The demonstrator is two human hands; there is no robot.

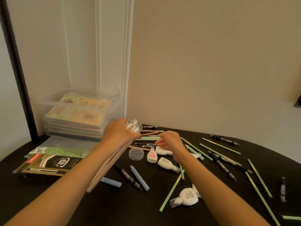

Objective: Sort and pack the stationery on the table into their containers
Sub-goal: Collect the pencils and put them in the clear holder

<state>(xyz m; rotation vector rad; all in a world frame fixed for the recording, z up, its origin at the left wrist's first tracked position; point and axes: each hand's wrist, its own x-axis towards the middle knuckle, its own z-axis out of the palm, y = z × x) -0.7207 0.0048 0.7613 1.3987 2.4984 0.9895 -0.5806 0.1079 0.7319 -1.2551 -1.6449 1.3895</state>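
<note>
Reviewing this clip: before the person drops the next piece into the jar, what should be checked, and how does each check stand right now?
1. Clear jar firmly held: ok, the left hand grips it above the table.
2. Jar uncapped: ok, as it seems; a round clear lid lies on the table.
3. Right hand has a piece ready: cannot tell; its fingers curl over the pens, and no grasp shows.
4. Room left in the jar: cannot tell; white pieces show inside.
5. Loose items sorted: not ok; white bottles and green sticks lie scattered.
</note>
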